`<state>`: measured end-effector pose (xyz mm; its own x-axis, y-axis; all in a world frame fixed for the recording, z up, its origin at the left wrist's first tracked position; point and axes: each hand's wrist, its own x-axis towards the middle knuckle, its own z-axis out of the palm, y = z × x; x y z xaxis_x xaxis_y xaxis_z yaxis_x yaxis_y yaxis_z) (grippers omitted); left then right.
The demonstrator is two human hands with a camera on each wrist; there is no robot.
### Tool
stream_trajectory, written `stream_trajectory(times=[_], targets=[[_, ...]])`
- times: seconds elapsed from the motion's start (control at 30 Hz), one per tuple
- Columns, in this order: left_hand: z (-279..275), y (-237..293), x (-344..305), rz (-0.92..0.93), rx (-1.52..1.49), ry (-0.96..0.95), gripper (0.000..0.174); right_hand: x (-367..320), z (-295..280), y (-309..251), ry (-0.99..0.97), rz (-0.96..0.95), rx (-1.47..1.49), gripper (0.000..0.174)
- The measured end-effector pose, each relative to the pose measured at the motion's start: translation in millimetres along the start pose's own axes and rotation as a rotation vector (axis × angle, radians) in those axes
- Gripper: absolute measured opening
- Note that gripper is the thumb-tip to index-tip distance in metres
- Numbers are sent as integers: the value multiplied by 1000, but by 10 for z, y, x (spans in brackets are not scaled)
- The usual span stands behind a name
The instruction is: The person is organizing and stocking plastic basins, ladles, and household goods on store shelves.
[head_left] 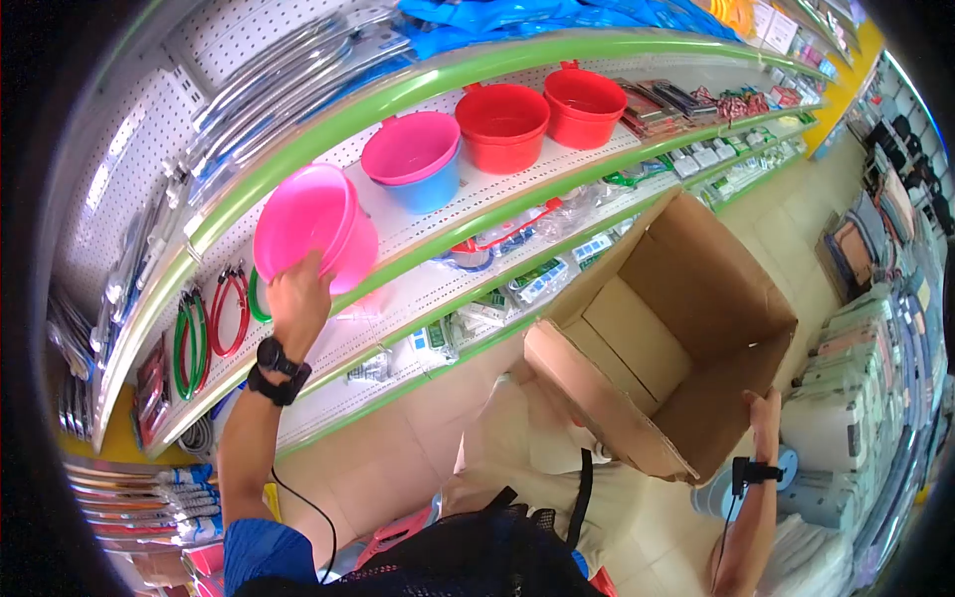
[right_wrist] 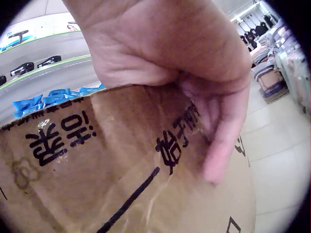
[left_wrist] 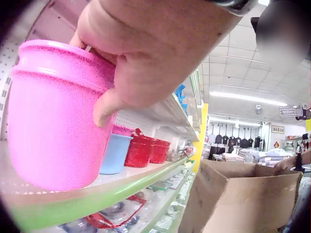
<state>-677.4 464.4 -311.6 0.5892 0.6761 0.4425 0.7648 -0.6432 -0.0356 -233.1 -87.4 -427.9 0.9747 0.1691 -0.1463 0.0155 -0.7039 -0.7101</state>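
Note:
A pink bucket [head_left: 308,224], tilted with its mouth toward the camera in the head view, is gripped at the rim by the left hand [head_left: 300,298]. In the left wrist view the thumb of that hand [left_wrist: 141,53] presses the outside of the pink bucket [left_wrist: 58,121], its other fingers partly hidden behind the rim. The right hand [head_left: 764,423] holds the edge of a cardboard box [head_left: 637,338], whose inside holds nothing visible. Up close, the right hand [right_wrist: 184,58] has its fingers bent over the edge of the box [right_wrist: 121,155], which bears black writing.
Right of the pink bucket, a pink-and-blue stack [head_left: 423,184] and two red stacks [head_left: 502,129] stand on the green-edged shelf [head_left: 497,214]. Coiled red and green cords [head_left: 194,343] hang at the left. Packaged goods lie on the lower shelf. Stacked textiles [head_left: 846,398] line the right side.

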Motion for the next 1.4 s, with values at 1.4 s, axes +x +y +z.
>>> stream_trajectory(times=[1.4], targets=[[559, 3988, -343, 1366, -445, -727, 26, -753, 198, -50, 57, -53, -126, 23]])
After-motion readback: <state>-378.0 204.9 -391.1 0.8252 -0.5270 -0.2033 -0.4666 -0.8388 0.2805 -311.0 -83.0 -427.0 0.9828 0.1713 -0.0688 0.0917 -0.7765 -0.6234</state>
